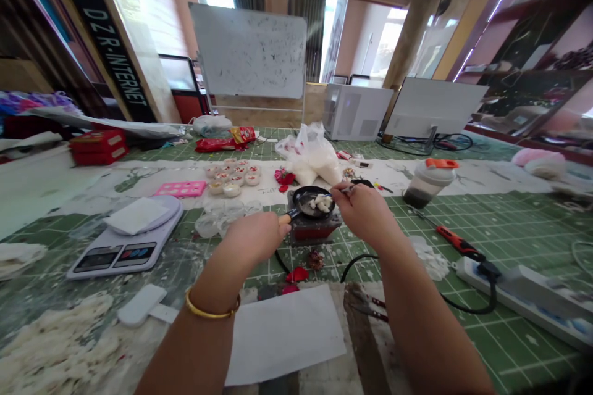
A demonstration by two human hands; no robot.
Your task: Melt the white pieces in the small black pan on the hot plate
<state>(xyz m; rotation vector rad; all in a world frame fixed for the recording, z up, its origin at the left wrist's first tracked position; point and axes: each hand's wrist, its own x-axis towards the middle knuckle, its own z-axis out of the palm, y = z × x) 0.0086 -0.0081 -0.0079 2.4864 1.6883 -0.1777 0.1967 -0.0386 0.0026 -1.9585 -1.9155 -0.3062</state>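
Our left fingers (277, 229) grip a small black pan (306, 192), steadying it while our right fingers (338, 196) pinch a thin metal utensil (347, 189)

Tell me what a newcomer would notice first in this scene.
The small black pan at the centre of the view catches the eye first: the left hand grips its handle while the right hand holds a thin utensil above the white lumps inside it. Just beyond the pan sits a bulging plastic bag, and a large whiteboard stands towards the far end of the room.
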